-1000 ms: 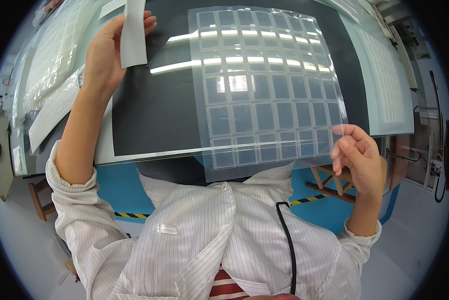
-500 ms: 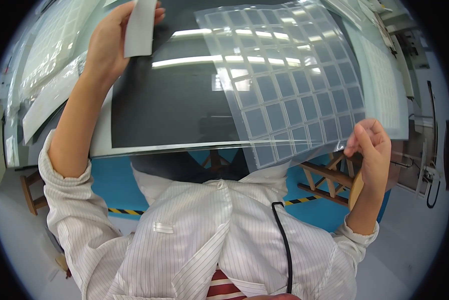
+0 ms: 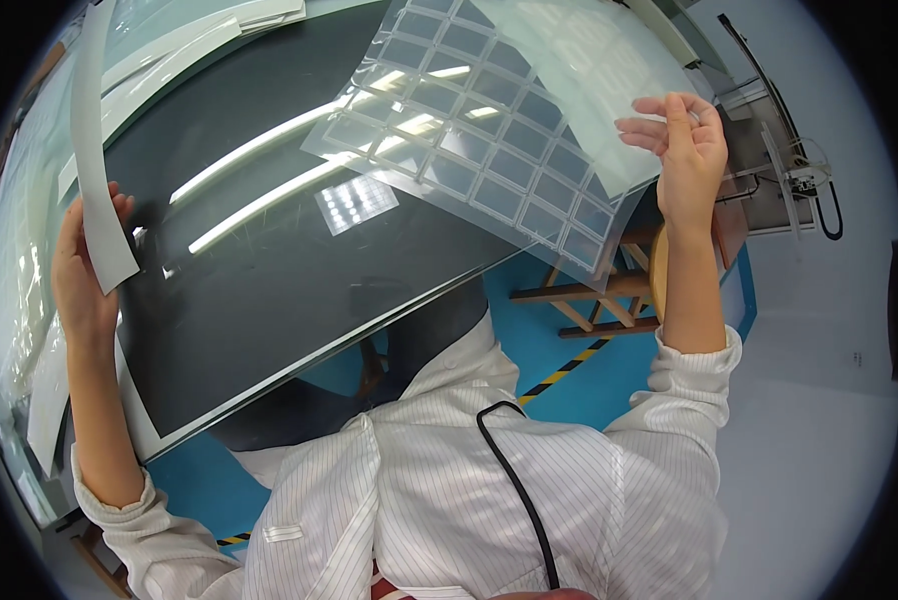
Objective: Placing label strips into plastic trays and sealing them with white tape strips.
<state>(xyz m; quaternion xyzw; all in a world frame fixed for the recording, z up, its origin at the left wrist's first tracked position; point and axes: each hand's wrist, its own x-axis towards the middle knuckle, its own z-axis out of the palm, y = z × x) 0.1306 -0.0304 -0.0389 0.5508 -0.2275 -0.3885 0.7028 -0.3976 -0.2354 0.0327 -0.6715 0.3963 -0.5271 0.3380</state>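
Observation:
My left hand (image 3: 81, 285) is closed round a long white strip (image 3: 91, 150), which stands up past the far left edge of the picture's top. At the right, my right hand (image 3: 691, 155) is raised with its fingers apart and nothing visible in them. Beside its fingertips lies a pale greenish sheet or stack (image 3: 594, 85). A clear plastic sheet with a grid of rectangular pockets (image 3: 469, 140) rests on the right part of the dark glass tabletop (image 3: 279, 310). Its near corner hangs over the front edge. Whether the pale sheet lies over or under it, I cannot tell.
More white strips (image 3: 174, 70) lie at the far left. Glossy wrapped sheets (image 3: 19, 310) line the left side. Under the table's front edge stands a wooden stool frame (image 3: 609, 300) on blue flooring. Metal equipment with a black cable (image 3: 804, 180) is at the right.
The view has turned, so the table now appears slanted. My right hand has let go of the clear sheet's near corner and moved to the pale sheet. My left hand still holds the strip.

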